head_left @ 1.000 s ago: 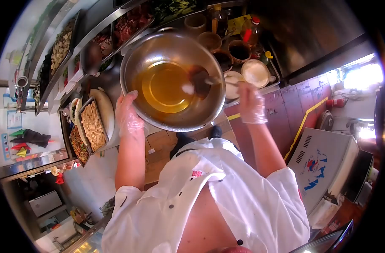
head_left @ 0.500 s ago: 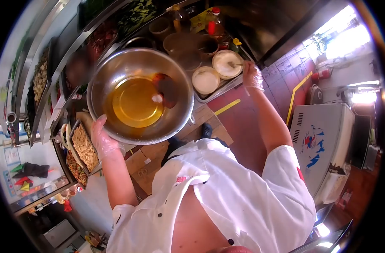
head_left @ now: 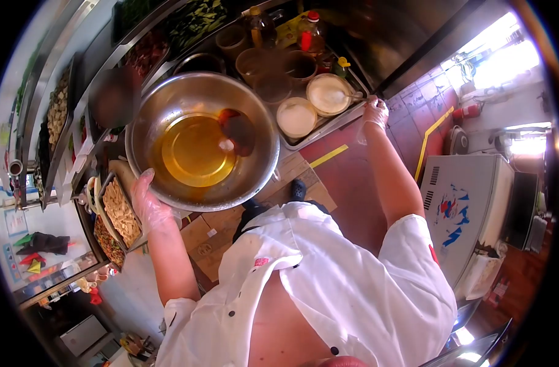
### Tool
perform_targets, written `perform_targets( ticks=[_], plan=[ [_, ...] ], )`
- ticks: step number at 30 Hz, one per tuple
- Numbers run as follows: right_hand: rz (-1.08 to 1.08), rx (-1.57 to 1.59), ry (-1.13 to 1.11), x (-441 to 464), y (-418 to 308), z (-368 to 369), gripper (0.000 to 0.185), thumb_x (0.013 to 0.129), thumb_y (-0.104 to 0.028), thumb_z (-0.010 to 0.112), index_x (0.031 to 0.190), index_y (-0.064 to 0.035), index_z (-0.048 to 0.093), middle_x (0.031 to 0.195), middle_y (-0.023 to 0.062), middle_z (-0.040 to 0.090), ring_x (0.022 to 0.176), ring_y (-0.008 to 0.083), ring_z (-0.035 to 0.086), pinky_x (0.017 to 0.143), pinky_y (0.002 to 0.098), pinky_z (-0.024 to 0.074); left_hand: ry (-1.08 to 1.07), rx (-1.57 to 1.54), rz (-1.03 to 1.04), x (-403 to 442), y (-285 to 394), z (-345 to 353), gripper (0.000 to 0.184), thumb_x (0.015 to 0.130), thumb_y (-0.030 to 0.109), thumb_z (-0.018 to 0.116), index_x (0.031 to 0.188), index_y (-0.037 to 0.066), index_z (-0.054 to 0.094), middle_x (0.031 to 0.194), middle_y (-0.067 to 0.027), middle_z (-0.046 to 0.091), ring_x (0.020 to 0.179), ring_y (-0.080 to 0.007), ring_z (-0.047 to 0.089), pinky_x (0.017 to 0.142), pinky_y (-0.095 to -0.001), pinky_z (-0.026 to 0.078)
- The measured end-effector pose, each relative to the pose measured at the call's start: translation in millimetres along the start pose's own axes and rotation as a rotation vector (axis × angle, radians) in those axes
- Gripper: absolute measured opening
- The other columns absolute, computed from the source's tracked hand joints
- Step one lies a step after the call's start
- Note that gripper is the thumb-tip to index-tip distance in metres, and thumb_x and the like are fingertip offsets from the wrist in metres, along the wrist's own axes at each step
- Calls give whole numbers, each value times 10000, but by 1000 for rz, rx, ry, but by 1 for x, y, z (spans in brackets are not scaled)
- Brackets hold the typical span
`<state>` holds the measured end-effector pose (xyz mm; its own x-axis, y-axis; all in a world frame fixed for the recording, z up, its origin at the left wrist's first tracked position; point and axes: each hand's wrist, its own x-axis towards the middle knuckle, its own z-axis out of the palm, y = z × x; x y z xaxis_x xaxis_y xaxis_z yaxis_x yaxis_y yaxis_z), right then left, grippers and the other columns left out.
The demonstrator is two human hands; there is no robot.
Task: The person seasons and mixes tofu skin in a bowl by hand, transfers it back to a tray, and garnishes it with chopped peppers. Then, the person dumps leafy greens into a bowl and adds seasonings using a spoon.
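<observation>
A large steel bowl (head_left: 169,98) is held up by my left hand (head_left: 151,203), which wears a clear plastic glove and grips its lower left rim. Yellow liquid (head_left: 197,150) fills the bottom of the bowl, with a dark red-brown patch and a small white clump at its right. My right hand (head_left: 375,113), gloved too, is closed on the handle of a spoon (head_left: 355,96). The spoon's head lies in a round tub of white powder (head_left: 328,93). Beside that tub sits a second tub of white contents (head_left: 296,117).
A metal tray (head_left: 328,129) holds the tubs, several dark containers and a red-capped bottle (head_left: 311,33). Food trays line the upper left, and a tray of pale strips (head_left: 122,213) lies left of the bowl. A white appliance (head_left: 460,214) stands at the right.
The bowl and my left hand have shifted left in the view. My right hand has moved from beside the bowl to the tub of white powder, then slightly right, with the spoon.
</observation>
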<state>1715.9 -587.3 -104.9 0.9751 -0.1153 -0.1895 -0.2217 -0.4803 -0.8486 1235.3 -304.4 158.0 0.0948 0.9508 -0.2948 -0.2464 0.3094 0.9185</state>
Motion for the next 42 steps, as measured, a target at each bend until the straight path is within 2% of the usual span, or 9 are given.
perform_targets(
  ticks=[12,13,14,15,17,23,32,37,42],
  plan=[
    [-65,532,-285,-135,-104,-8,281,1026,-311,542,1027,-78,698,744,-5,606,691,96,538,632,280,445,-40,-73,4,10,-22,27,258,781,32,664,1030,-8,609,1022,-151,645,981,-295,625,935,-445,523],
    [-300,458,-344,-155,-100,1,277,1049,-302,515,1048,-81,681,759,6,602,703,97,530,640,283,444,-41,-91,-5,12,-25,29,268,783,29,666,1040,-10,603,1024,-153,643,981,-296,625,929,-449,526],
    [-364,100,-361,-200,-144,-15,262,1053,-277,509,1058,-70,670,763,59,615,697,166,573,668,330,480,-44,-112,-15,12,-27,31,278,784,27,668,1051,-13,598,1025,-155,641,980,-297,625,923,-452,529],
    [-776,-92,-411,-209,-131,-6,223,1035,-234,528,1080,-58,659,827,135,659,761,285,646,731,405,518,-55,-117,-21,12,-27,32,280,787,31,668,1054,-14,597,1027,-155,640,977,-296,626,919,-454,531],
    [-927,15,-514,-233,-140,-2,194,1009,-194,553,1086,-48,654,941,204,693,877,398,668,788,464,537,-83,-121,-36,10,-24,33,283,793,38,669,1061,-16,594,1032,-155,638,972,-293,628,909,-458,535],
    [-563,253,-358,-213,-120,-31,271,1049,-249,545,1117,-10,653,839,37,671,769,89,596,707,283,520,78,-110,-74,8,-12,0,285,815,67,635,1089,-5,605,1026,-159,648,959,-309,641,928,-440,537],
    [-597,-262,-396,-156,-44,45,413,1035,-335,509,1312,-36,577,1128,258,675,1040,430,650,901,456,513,235,-294,-168,22,-24,-153,313,832,148,579,1107,2,610,1110,-157,657,1064,-322,625,982,-454,496],
    [-641,-220,-178,-169,-75,37,549,1007,-360,581,1429,-34,451,938,142,615,867,303,614,801,432,497,369,-409,-170,11,-55,-224,433,830,184,577,1222,0,580,1218,-158,633,1131,-339,602,1044,-477,458],
    [-639,-94,-348,-252,-97,30,464,1020,-288,572,1404,-50,463,936,73,579,728,147,541,681,313,472,316,-563,-232,54,-99,-285,464,835,178,594,1267,13,560,1266,-159,612,1151,-334,596,1072,-481,444]
  ],
)
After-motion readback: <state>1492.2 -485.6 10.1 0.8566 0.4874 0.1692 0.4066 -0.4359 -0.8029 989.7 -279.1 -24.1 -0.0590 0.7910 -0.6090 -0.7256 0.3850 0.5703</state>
